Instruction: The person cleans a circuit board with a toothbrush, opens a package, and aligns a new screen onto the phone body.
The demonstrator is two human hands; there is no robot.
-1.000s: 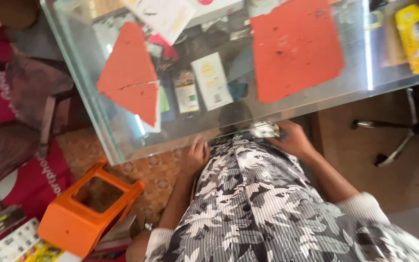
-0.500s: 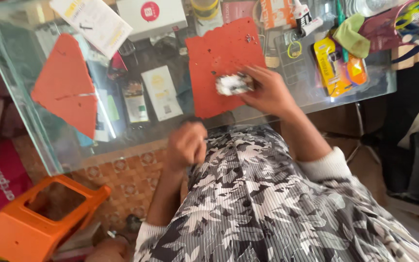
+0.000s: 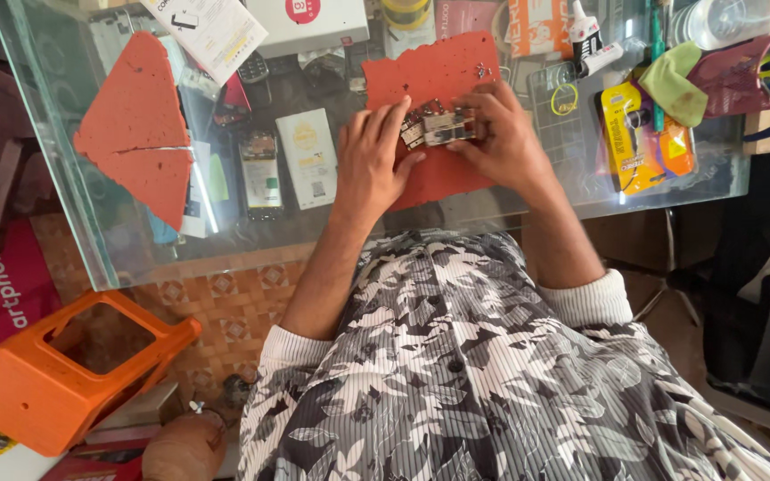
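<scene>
My right hand curls its fingers around a small silver metal part and holds it. My left hand lies flat with its fingers spread, its fingertips touching the same part. The part sits on a red mat on the glass table. A yellow packet lies to the right. An orange stool stands on the floor.

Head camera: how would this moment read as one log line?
left hand on metal part | right hand on metal part | part over red mat | glass table
</scene>
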